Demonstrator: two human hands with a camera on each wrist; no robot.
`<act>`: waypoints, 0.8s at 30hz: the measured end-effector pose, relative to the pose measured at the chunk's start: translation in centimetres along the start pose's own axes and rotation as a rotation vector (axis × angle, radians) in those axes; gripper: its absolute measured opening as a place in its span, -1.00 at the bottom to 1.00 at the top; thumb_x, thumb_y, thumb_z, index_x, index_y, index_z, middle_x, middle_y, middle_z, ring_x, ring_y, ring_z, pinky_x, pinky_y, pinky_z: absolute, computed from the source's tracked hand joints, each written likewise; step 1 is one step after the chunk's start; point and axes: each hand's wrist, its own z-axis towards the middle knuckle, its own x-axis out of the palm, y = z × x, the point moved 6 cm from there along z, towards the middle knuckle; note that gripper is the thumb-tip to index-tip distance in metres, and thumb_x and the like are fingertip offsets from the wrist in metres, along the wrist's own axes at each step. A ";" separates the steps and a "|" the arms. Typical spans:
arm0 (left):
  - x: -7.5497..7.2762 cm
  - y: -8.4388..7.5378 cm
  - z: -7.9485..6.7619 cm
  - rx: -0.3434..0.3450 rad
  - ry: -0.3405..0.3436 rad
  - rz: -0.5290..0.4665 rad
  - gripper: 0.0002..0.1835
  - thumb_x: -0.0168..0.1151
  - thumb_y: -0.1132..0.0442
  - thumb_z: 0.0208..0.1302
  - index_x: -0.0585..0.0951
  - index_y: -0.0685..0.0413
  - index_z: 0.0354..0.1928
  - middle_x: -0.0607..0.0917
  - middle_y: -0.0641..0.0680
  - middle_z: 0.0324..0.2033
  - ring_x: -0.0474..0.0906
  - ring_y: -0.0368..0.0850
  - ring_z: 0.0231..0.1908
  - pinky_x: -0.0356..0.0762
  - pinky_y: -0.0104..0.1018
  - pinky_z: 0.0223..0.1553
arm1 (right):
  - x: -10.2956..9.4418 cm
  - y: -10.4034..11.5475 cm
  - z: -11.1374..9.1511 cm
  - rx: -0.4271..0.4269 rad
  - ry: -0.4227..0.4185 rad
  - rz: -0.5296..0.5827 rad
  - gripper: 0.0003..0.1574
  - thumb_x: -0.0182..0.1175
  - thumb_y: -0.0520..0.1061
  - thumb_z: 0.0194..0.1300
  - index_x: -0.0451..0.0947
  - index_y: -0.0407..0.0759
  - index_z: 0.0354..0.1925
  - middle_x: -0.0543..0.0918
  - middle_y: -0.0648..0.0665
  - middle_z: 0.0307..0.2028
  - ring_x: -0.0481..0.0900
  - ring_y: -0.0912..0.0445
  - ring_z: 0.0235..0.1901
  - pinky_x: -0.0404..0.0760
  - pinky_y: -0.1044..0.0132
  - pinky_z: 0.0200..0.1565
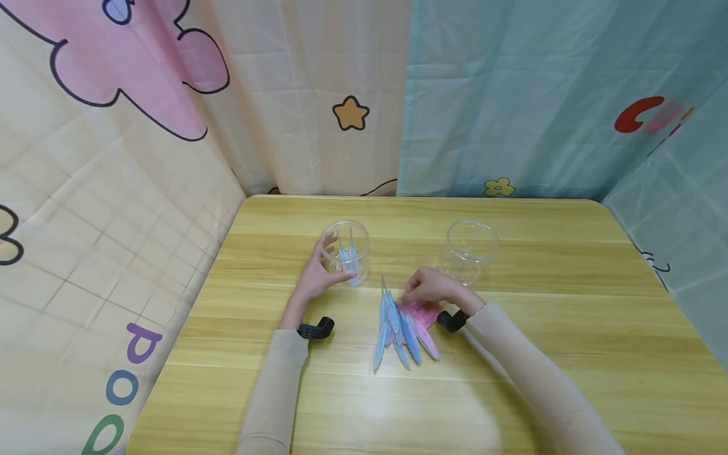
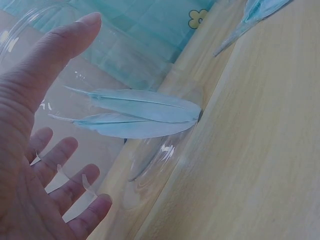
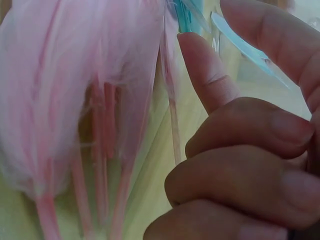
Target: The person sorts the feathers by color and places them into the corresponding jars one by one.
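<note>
My left hand (image 1: 320, 272) holds a clear cup (image 1: 364, 249) on the table, thumb on the near side and fingers spread round the far left side. Two light-blue feathers (image 2: 145, 112) stand inside that cup, quills upward. Over the top of a fanned pile of feathers, my right hand (image 1: 429, 285) reaches down. Blue feathers (image 1: 392, 316) lie on the pile's left, pink feathers (image 3: 75, 90) on its right. In the right wrist view the thumb and index fingertip are apart near a blue feather (image 3: 245, 42), while the other fingers are curled.
A second clear cup (image 1: 472, 249) stands behind the right hand, with no feathers visible in it. Everything rests on a wooden table (image 1: 569, 253). Printed curtains (image 1: 307, 82) hang along the table's back and sides.
</note>
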 end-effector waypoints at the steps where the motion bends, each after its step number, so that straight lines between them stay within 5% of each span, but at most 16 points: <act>1: 0.0 -0.1 0.0 -0.004 0.003 0.002 0.12 0.56 0.10 -0.10 0.05 -0.10 0.46 0.24 -0.01 0.35 0.15 0.04 0.31 0.04 0.08 0.28 | 0.1 0.1 0.0 -0.002 0.001 -0.003 -0.71 0.38 -0.01 0.12 0.65 -0.19 -0.55 0.46 0.02 -0.69 0.30 0.21 -0.70 0.25 0.42 -0.65; 12: 0.0 -3.6 -1.1 0.014 0.032 -0.011 0.07 0.49 0.32 -0.01 -0.01 0.20 0.45 0.19 0.28 0.35 0.10 0.28 0.30 0.01 0.21 0.25 | 0.5 0.1 0.2 -0.034 -0.008 -0.026 -0.69 0.39 -0.02 0.10 0.64 -0.20 -0.60 0.42 0.06 -0.74 0.25 0.27 -0.74 0.21 0.45 -0.68; 19: 0.0 -0.4 -0.1 -0.002 0.017 0.003 0.12 0.54 0.15 -0.05 0.00 -0.03 0.47 0.22 0.04 0.37 0.13 0.09 0.33 0.03 0.11 0.27 | 0.7 0.0 0.5 -0.023 -0.015 -0.013 -0.75 0.39 -0.06 0.10 0.66 -0.18 -0.59 0.45 0.06 -0.72 0.26 0.28 -0.74 0.22 0.45 -0.68; 24: 0.0 0.2 0.0 0.009 0.003 -0.012 0.13 0.56 0.07 -0.10 0.03 -0.10 0.46 0.25 -0.02 0.35 0.15 0.04 0.32 0.04 0.08 0.27 | 0.6 0.1 0.4 0.002 -0.015 0.024 -0.75 0.38 -0.07 0.11 0.65 -0.20 -0.58 0.42 0.04 -0.73 0.26 0.25 -0.74 0.21 0.44 -0.68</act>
